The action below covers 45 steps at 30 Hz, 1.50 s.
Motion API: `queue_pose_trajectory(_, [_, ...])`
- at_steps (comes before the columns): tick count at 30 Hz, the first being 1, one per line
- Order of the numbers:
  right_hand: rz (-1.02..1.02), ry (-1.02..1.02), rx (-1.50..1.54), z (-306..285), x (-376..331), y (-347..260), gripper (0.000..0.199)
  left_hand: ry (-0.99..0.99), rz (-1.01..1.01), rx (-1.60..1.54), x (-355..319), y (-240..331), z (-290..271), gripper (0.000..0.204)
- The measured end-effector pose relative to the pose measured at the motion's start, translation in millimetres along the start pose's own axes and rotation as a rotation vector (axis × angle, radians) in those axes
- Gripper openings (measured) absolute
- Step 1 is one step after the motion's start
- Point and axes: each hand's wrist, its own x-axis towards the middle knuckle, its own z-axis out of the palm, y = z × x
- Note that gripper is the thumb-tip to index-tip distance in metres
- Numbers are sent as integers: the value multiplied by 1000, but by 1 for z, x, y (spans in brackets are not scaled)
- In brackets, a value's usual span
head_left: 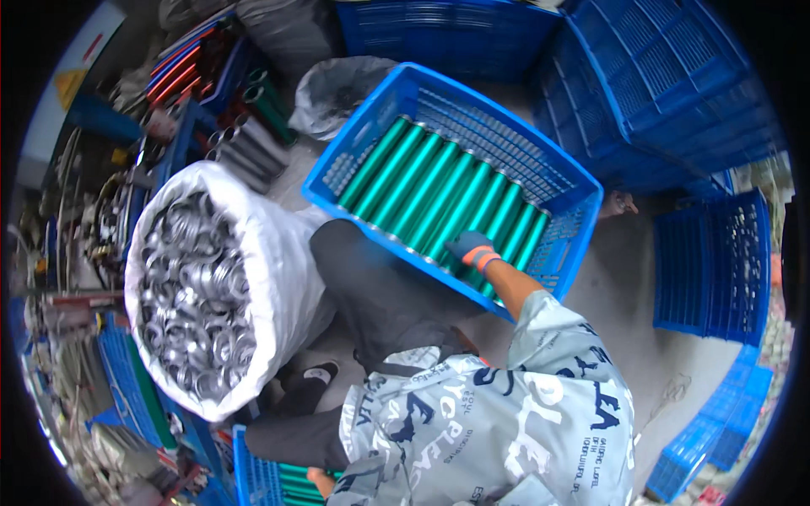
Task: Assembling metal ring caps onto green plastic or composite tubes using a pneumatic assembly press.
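Right hand (471, 246), gloved, on green tubes (422, 190) in a blue crate (574, 221), centre of frame; left hand (321, 481), lower edge, at a second crate (244, 472) — the grip of neither can be told. Because the tubes lie closely packed, lifting one could scrape its neighbours.

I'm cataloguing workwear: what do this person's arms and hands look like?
The right hand wears a dark glove with an orange cuff. The right sleeve is loose, pale grey-green, with dark and white lettering. Only a small bit of the left arm shows; whether that side is gloved can't be told.
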Motion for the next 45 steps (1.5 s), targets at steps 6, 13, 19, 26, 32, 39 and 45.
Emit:
queue_pose_trajectory(6, [-1110, 751, 138, -123, 26, -157, 45, 116, -194, 6, -20, -113, 114, 44])
queue_pose_trajectory(13, [-1165, -68, 884, -171, -216, -421, 50, 75, -618, -114, 30, -196, 135, 79])
queue_pose_trajectory(19, [-1441, -29, -5, -101, -287, -514, 73, -10, -681, -245, 28, -168, 138, 76])
queue_pose_trajectory(26, [-1334, -292, -321, -75, -324, -536, 60, 238, -792, -335, 48, -220, 124, 52])
queue_pose_trajectory(32, [-1188, -330, -155, -63, -327, -530, 66, 30, -755, -333, 77, -199, 102, 63])
queue_pose_trajectory(39, [-1297, -251, 236, -39, -342, -538, 64, 28, -735, -661, 76, -242, 75, 91])
queue_pose_trajectory(45, [-1264, -490, 409, -65, -326, -521, 83, -140, -582, -721, 56, -137, 40, 102])
